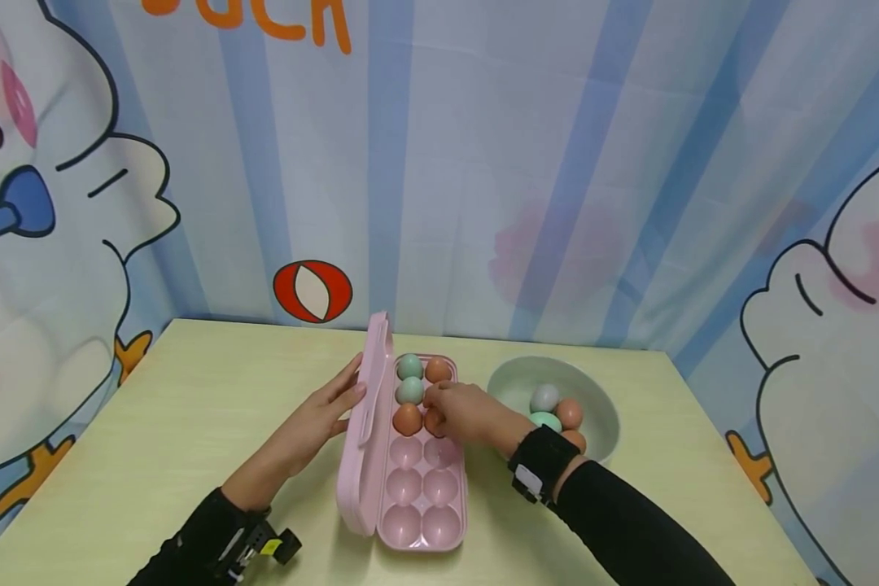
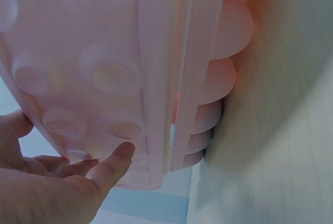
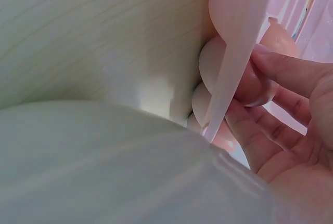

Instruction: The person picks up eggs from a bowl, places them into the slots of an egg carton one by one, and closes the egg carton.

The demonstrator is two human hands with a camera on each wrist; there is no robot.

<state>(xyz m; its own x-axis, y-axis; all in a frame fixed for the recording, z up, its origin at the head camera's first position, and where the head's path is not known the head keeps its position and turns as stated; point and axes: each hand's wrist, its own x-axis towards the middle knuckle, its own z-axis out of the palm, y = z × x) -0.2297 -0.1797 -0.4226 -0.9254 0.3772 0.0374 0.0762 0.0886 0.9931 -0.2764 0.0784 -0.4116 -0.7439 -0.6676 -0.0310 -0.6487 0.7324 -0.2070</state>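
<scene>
A pink egg carton [image 1: 403, 521] lies open on the table, its lid [image 1: 362, 456] upright along the left side. My left hand [image 1: 315, 423] rests against the lid's outer face with thumb and fingers extended; the thumb [image 2: 117, 167] touches it in the left wrist view. My right hand [image 1: 469, 411] pinches a brown egg [image 3: 257, 86] at the carton's right column, low in its cup. Nearby sit two pale green eggs [image 1: 410, 378], a brown egg [image 1: 408, 419] to the left and another brown egg [image 1: 438, 369] at the far end. The right hand partly covers the right column.
Right of the carton stands a pale green bowl [image 1: 604, 407] holding several brown, green and whitish eggs [image 1: 545, 398], partly behind my right wrist. The near cups of the carton hold no eggs. A striped cartoon curtain [image 1: 439, 203] hangs behind the pale yellow table [image 1: 264, 358].
</scene>
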